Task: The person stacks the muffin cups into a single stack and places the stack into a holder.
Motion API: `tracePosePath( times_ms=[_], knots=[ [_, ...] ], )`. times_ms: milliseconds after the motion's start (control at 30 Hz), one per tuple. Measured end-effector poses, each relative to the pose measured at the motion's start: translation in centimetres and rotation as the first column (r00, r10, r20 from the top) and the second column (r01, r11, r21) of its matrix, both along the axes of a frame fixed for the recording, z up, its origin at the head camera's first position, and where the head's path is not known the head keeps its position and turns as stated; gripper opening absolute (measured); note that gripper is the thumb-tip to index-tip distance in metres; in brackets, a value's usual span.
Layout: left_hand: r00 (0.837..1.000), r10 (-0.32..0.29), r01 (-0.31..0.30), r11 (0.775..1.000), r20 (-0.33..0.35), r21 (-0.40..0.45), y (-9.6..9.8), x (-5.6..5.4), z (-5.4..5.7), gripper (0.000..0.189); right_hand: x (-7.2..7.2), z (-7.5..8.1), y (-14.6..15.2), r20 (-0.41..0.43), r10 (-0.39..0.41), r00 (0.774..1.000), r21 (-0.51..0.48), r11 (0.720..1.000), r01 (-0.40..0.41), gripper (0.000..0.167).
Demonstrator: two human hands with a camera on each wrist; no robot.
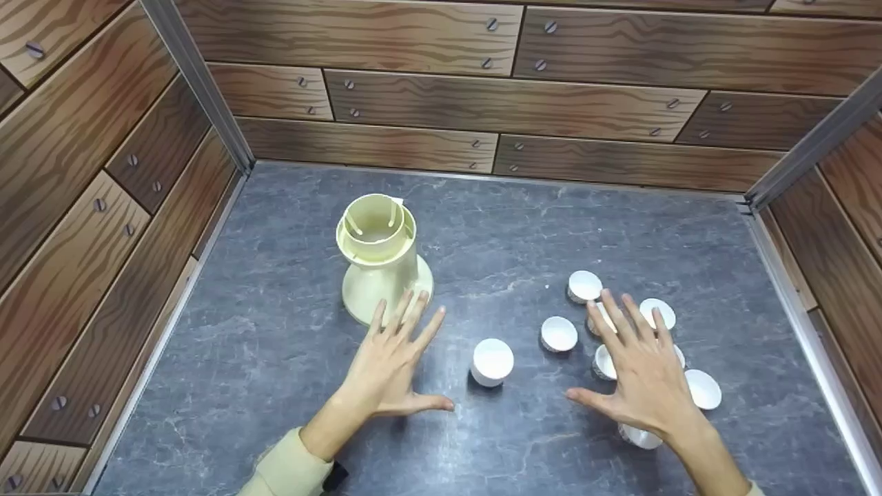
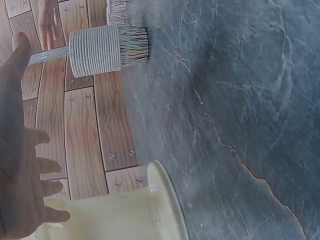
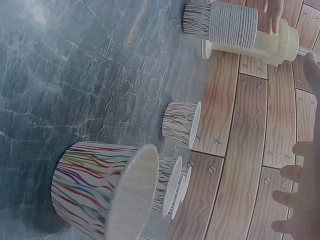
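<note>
My left hand (image 1: pixel 387 368) hovers with fingers spread, holding nothing, in front of a pale yellow plastic stand (image 1: pixel 382 275) with a round open top and a flared base. To the right of that hand stands an upright stack of nested paper cups (image 1: pixel 493 362); their colourful stripes show on the lowest cup (image 2: pixel 134 46). My right hand (image 1: pixel 648 382), also spread and holding nothing, is above several loose striped paper cups, partly hiding some. Among them are one cup (image 1: pixel 559 334) left of its fingers and another cup (image 1: pixel 703 390) by its outer side.
The grey marbled surface (image 1: pixel 482 241) is bounded by wood-patterned panels (image 1: pixel 510 103) at the back and both sides. Metal edging (image 1: pixel 806 331) runs along the right side. More loose cups stand farther back, such as one cup (image 1: pixel 585 286) and one cup (image 1: pixel 657 313).
</note>
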State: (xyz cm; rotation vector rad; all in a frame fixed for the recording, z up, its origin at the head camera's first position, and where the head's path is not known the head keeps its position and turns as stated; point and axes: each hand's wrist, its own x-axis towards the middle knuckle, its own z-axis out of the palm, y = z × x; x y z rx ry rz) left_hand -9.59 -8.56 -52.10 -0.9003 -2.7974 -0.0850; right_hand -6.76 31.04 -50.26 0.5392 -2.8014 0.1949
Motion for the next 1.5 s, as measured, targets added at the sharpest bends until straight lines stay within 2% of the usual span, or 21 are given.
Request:
tracePosePath(
  times_ms=[200,500,800,1033,1300,1500],
  knots=[
    [1.000,-0.002,0.002,1.000,-0.015,-0.020,0.1,0.1,-0.3,0.135,-0.2,-0.2,0.2,-0.020,0.018,1.000,0.019,1.000,-0.018,0.127],
    [1.000,-0.009,0.009,1.000,0.011,-0.023,0.3,0.0,-0.7,0.134,-1.0,-0.6,0.6,-0.023,0.054,0.998,0.032,0.998,-0.053,0.125],
    [0.999,-0.037,0.035,0.997,-0.031,-0.062,0.6,-0.4,-1.3,0.131,-1.4,-1.3,1.1,-0.020,0.062,0.998,0.039,0.997,-0.061,0.122],
    [0.999,-0.045,0.045,0.996,-0.003,-0.075,1.2,-1.0,-1.6,0.129,-2.0,-1.5,1.5,-0.033,0.075,0.997,0.063,0.995,-0.073,0.121],
    [0.997,-0.076,0.074,0.995,-0.017,-0.070,2.0,-1.8,-2.3,0.127,-2.7,-1.7,1.9,-0.056,0.113,0.992,0.093,0.990,-0.108,0.118],
    [0.996,-0.087,0.087,0.992,-0.005,-0.092,2.6,-2.1,-2.5,0.124,-3.2,-1.8,1.9,-0.021,0.120,0.993,0.119,0.986,-0.117,0.116]
  ],
)
